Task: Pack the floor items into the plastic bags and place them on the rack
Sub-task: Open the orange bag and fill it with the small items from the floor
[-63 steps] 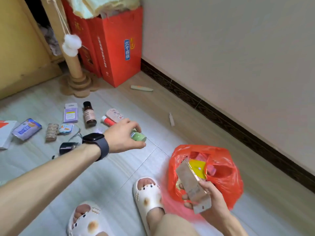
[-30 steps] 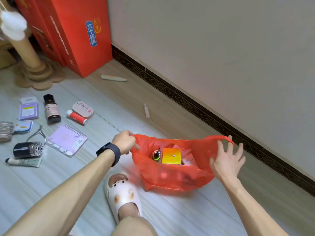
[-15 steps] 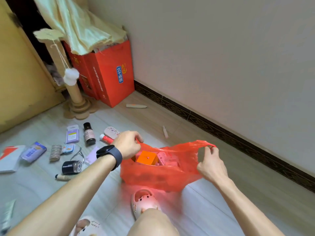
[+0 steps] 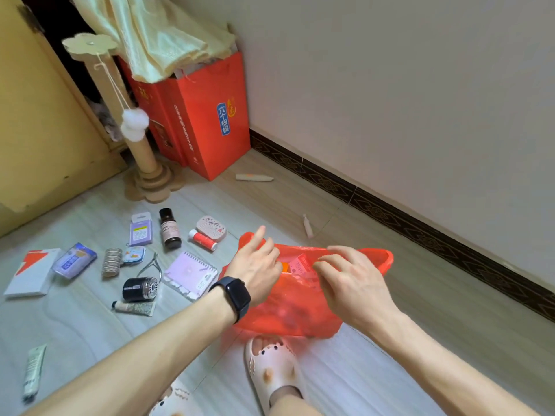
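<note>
Left hand [image 4: 255, 265] grips red bag [image 4: 288, 313] left rim, right hand [image 4: 350, 280] pinches its middle rim; unpacked notebook [image 4: 190, 273] lies just left, nearer left hand.

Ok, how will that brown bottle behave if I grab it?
The bottle stands upright and narrow, so a nudge could tip it. Round, so it may then roll. It looks like glass: probably rigid, maybe breakable.
</note>
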